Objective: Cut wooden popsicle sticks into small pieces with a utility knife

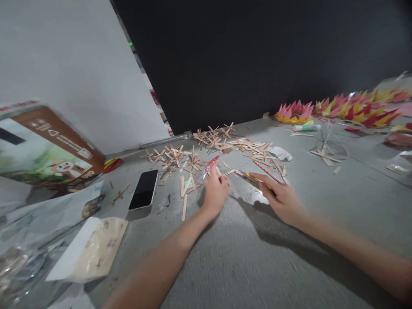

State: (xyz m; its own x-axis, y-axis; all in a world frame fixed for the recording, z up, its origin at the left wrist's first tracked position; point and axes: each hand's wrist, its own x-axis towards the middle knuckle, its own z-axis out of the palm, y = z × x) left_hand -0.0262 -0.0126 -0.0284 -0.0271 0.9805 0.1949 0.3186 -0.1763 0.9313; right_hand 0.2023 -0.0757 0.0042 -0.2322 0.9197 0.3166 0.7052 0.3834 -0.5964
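My left hand [216, 191] is low over the tabletop with its fingers drawn together. Beside its fingertips is a red item with a clear part [210, 164], whose kind I cannot make out. What those fingers pinch, if anything, is hidden. My right hand [280, 195] grips a yellow-and-black utility knife [249, 178], pointing left toward my left hand. Just beyond the right hand's fingers a red striped stick [265, 171] is partly covered. Flat wooden craft sticks [255, 148] lie loose in front of both hands, and several are joined into crossed shapes [175, 156].
A phone [143, 189] lies left, near red-and-yellow scissors [112, 165], a printed box [51, 150] and a paper packet [99, 249]. Pink and yellow paper crowns [294, 112], a glue stick [307, 127] and a white cable [328, 141] lie right. A dark panel [257, 56] stands behind.
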